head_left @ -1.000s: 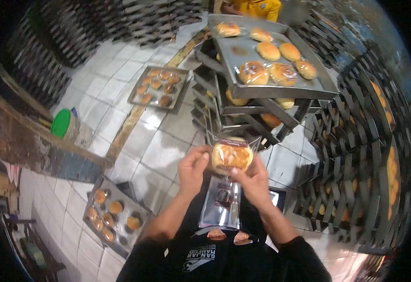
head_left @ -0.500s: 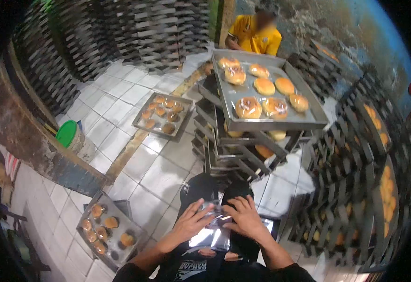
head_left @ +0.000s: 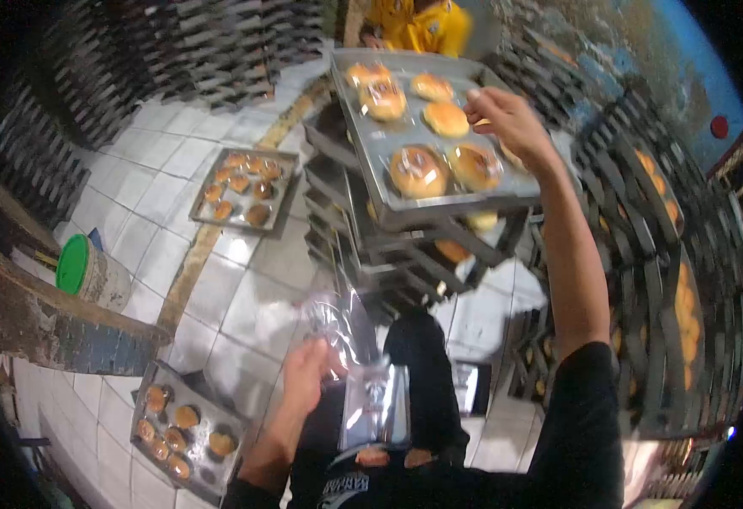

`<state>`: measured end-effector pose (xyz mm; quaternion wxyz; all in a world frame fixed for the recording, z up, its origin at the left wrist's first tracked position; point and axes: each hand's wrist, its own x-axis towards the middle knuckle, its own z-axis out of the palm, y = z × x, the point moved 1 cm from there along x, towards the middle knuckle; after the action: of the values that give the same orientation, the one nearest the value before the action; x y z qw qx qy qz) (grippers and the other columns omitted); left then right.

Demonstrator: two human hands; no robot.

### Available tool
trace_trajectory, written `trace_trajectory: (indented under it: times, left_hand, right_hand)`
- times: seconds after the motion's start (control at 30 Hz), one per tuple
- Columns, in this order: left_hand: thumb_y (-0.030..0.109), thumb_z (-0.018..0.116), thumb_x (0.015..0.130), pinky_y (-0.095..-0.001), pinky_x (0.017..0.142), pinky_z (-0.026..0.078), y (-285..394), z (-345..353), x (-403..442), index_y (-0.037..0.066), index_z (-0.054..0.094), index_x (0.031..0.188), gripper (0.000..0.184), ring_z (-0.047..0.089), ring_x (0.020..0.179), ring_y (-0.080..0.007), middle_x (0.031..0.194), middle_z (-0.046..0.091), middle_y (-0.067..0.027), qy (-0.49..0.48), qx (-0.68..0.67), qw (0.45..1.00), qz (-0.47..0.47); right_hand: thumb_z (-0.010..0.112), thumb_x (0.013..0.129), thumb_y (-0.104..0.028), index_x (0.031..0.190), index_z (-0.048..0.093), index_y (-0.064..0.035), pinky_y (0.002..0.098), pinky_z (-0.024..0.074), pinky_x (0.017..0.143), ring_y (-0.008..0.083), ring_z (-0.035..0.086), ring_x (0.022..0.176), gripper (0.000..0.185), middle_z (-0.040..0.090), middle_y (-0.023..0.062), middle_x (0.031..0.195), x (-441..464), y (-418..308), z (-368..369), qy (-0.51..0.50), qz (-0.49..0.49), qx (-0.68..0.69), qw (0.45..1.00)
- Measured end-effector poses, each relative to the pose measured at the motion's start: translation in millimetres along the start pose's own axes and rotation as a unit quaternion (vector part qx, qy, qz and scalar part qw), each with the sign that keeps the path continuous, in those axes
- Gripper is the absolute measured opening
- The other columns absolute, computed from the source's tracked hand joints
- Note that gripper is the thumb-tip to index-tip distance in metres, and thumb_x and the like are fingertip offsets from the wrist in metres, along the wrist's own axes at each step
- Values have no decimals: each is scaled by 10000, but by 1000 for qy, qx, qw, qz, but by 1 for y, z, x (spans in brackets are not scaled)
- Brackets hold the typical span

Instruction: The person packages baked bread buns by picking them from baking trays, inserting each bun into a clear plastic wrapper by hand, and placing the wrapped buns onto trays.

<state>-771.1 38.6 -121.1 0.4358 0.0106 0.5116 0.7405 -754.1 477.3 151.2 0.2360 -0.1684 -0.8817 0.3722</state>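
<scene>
My left hand (head_left: pixel 308 371) is closed on a clear plastic bag (head_left: pixel 337 327), held up near my lap. Behind it, a stack of clear printed bags (head_left: pixel 375 407) lies on my lap. My right hand (head_left: pixel 507 123) reaches over the top metal tray (head_left: pixel 422 209), its fingers curled down above a bun at the tray's right part and partly covering it. Whether the fingers touch that bun I cannot tell. A bare bun (head_left: pixel 446 120) sits just left of the fingers. Wrapped buns (head_left: pixel 419 172) lie along the near side and at the far left of the tray.
Crossed trays are stacked under the top one. Two more bun trays (head_left: pixel 282 188) (head_left: pixel 210 450) are at the left on the tiled floor. A bucket with a green lid (head_left: pixel 72 264) stands at far left. Tray racks (head_left: pixel 643 314) line the right. A person in yellow (head_left: pixel 422 30) is beyond the stack.
The wrapped bun I held earlier is out of my hands. My left hand has lifted a bag off my lap, and my right hand has moved up and right to the top tray.
</scene>
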Motion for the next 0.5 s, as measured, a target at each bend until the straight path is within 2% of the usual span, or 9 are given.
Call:
trace_trajectory:
  times: [0.03,0.07,0.1,0.13,0.17,0.23,0.3,0.43,0.5]
  left_hand:
    - [175,635,1018,-299,580,550,-11,-5,5,13,642,1000,163,666,615,-166,746,691,-73,11,-23,1000,-12]
    - [179,640,1017,-296,563,540,-22,-9,6,23,636,989,158,653,603,-154,744,690,-71,-6,-21,1000,-3]
    - [182,645,1017,-292,546,529,-30,-12,9,32,630,978,156,641,591,-142,742,689,-69,-23,-18,1000,5]
    - [180,646,1017,-289,540,523,-33,-10,8,39,626,974,149,634,583,-134,736,688,-68,-12,-3,1000,28]
    - [177,647,1016,-285,534,517,-29,-6,6,45,622,970,142,627,576,-126,731,687,-67,0,14,999,45]
    - [184,649,1018,-272,565,520,-19,-3,6,32,625,1065,162,638,617,-123,789,701,-83,-8,-28,999,32]
    - [193,645,1022,-264,586,523,-19,-5,6,24,625,1124,199,641,639,-121,827,709,-93,-11,-49,998,35]
    - [263,566,1056,-354,739,597,-6,1,15,17,610,1204,290,732,862,-218,1055,731,-179,-20,-58,998,0]
    - [268,544,1060,-424,853,594,11,7,21,17,609,1216,302,716,1040,-260,1193,702,-190,4,-107,994,6]
  right_hand:
    - [550,1058,-446,989,668,3,310,516,775,135,617,854,469,658,47,887,51,48,-4,-10,45,-144,988]
    - [520,1057,-486,964,673,37,381,527,797,199,645,848,553,701,120,890,72,68,4,1,52,-182,982]
    - [492,1046,-541,1001,698,55,448,517,838,287,670,879,632,732,212,950,106,107,8,4,65,-329,942]
    - [481,1025,-580,1131,700,52,468,510,905,349,689,988,677,726,263,1050,121,133,9,-43,87,-378,921]
    - [563,972,-602,1233,673,50,446,516,942,362,697,1057,711,719,262,1121,113,115,21,-18,97,-422,901]
    - [671,903,-592,1253,671,45,446,500,992,375,676,1133,728,708,265,1158,113,99,21,-25,165,-373,913]
    - [736,861,-555,1310,635,40,437,497,1003,370,665,1157,753,687,265,1221,91,56,20,-76,143,-317,935]
    - [808,821,-460,1414,526,37,400,487,1020,330,648,1184,824,646,234,1316,41,36,31,-81,11,-240,967]
    - [823,823,-354,1400,495,20,357,491,1019,269,648,1163,762,635,182,1320,6,-16,30,-61,53,-106,991]
